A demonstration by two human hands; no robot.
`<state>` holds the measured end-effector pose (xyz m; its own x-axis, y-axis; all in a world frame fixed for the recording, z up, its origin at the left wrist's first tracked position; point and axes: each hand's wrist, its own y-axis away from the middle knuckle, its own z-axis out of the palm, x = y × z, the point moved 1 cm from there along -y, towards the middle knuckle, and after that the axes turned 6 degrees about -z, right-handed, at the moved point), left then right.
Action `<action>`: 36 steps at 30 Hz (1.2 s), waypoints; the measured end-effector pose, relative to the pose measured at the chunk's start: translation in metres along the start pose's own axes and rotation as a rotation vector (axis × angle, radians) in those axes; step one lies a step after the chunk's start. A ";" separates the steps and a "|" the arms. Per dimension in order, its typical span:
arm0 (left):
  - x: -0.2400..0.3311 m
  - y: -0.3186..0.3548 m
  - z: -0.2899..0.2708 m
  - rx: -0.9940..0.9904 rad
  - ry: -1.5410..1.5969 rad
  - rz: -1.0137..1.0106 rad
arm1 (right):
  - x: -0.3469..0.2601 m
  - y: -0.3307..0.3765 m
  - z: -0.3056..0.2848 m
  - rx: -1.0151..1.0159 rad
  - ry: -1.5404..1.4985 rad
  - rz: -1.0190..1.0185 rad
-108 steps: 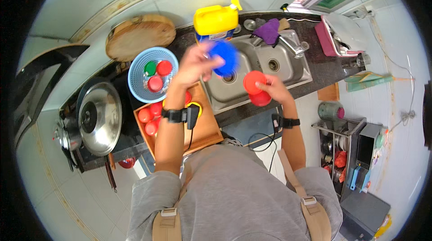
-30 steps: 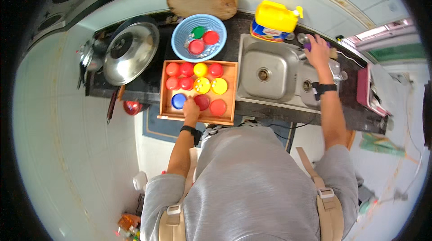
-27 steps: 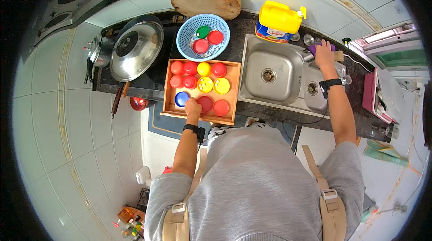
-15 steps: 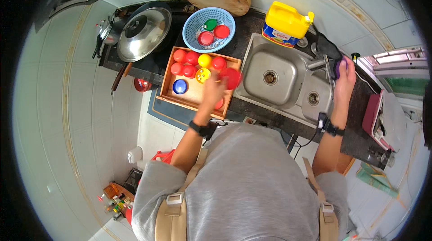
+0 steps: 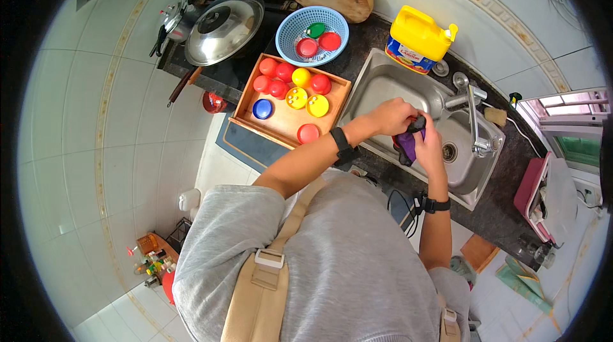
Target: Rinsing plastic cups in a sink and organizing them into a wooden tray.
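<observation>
Over the near edge of the sink, my left hand point(image 5: 394, 116) and my right hand point(image 5: 430, 149) are closed on a black and purple cloth point(image 5: 410, 148). A bit of red shows at the cloth's left side; it looks like the rim of a red lid, mostly hidden by cloth and fingers. To the left, a wooden tray point(image 5: 281, 126) holds several red round pieces point(image 5: 279, 89), a yellow one point(image 5: 301, 76), two yellow lids point(image 5: 317, 106) with small white bits on one, a blue lid point(image 5: 262, 109) and a pale red lid point(image 5: 308, 133) by my left forearm.
A blue basket point(image 5: 292, 48) with red and green lids stands behind the tray. At the sink point(image 5: 364, 90) are a faucet point(image 5: 474, 118), a sponge point(image 5: 495, 116) and a yellow jug point(image 5: 418, 38). A lidded wok point(image 5: 227, 35) sits at left, a pink box point(image 5: 531, 192) at right.
My left hand has left the tray with the red lid and come right. My right hand has brought the cloth from the faucet to meet it. A yellow lid now shows in the tray.
</observation>
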<state>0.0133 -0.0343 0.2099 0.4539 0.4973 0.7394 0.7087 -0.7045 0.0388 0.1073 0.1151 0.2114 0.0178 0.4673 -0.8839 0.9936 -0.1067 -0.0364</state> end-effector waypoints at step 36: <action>0.020 0.026 0.010 0.580 0.883 -0.449 | -0.017 -0.007 0.028 0.366 -0.589 -0.093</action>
<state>0.0458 -0.0375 0.2191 -0.2777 -0.0460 0.9596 0.9571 -0.0997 0.2722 0.0966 0.0837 0.2137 -0.2320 -0.0532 -0.9713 0.8847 -0.4267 -0.1879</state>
